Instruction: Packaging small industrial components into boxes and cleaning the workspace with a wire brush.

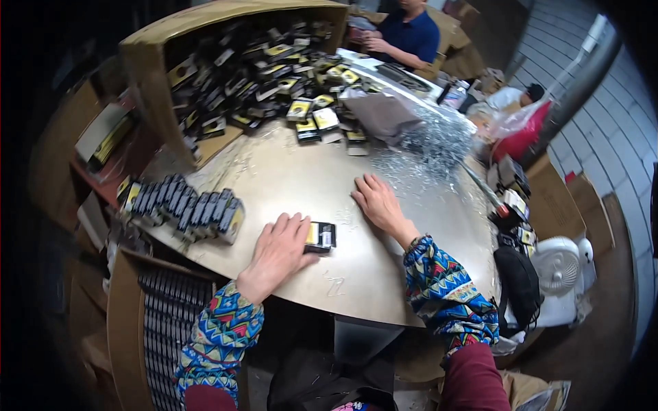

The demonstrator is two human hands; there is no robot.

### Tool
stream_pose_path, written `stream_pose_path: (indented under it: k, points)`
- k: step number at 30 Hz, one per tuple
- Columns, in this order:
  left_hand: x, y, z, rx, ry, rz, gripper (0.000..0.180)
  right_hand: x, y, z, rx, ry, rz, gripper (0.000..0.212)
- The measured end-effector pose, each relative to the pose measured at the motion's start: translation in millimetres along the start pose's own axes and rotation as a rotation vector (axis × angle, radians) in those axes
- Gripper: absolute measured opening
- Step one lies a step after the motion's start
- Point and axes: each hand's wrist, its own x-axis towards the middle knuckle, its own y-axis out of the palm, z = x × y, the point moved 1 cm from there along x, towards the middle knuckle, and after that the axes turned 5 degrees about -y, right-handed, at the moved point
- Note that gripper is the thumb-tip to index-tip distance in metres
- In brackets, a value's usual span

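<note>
A small black-and-yellow box (322, 235) lies on the pale tabletop (308, 281) in front of me. My left hand (277, 246) grips its left end, fingers over the far side and thumb along the near edge. My palm hides that end of the box. To the right and a little farther off, my right hand (378, 204) rests on the table with its fingers stretched out, holding nothing. A few thin bent wire pieces (334, 284) lie near the table's front edge.
A tipped carton (147, 103) spills many small boxes onto the table's far side. Stacked boxes (185, 209) stand at the left edge. A heap of wire pieces (435, 140) lies at the right. A packed carton (130, 335) is below left; another person (410, 34) sits beyond.
</note>
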Motion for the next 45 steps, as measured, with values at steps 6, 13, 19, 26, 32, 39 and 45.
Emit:
stream_pose_path:
  k: [6,13,19,26,32,39,45]
  points:
    - [3.3,-4.0,-8.8,-0.049,-0.055,0.132,0.068,-112.3,-18.0,-70.2,-0.080,-0.004,-0.143,0.034]
    - [15.3,-12.1,-40.3,-0.244,-0.075,0.061,0.059,-137.4,-54.3,-222.0,-0.192,0.730,-0.299,0.051]
    - [0.8,-22.3,-59.0,-0.502,-0.217,0.080,0.056,-132.0,-48.8,-206.2,0.014,0.738,0.050,0.062]
    - [-40.9,6.3,-79.4,-1.454,-0.588,0.170,0.021,-153.1,-29.9,-88.9,0.071,0.416,0.086,0.058]
    - [-111.5,1.6,-81.6,-1.749,-0.876,0.148,0.024,-177.7,-41.8,-54.6,0.326,0.287,-0.082,0.050]
    - [-195.2,70.7,-79.2,-1.894,-1.145,0.298,0.023,-125.9,-22.1,-58.6,0.208,0.127,-0.041,0.047]
    - [-220.3,92.5,-91.6,-1.482,-1.097,0.455,0.026,-181.6,-47.6,-46.2,0.484,0.119,0.105,0.050]
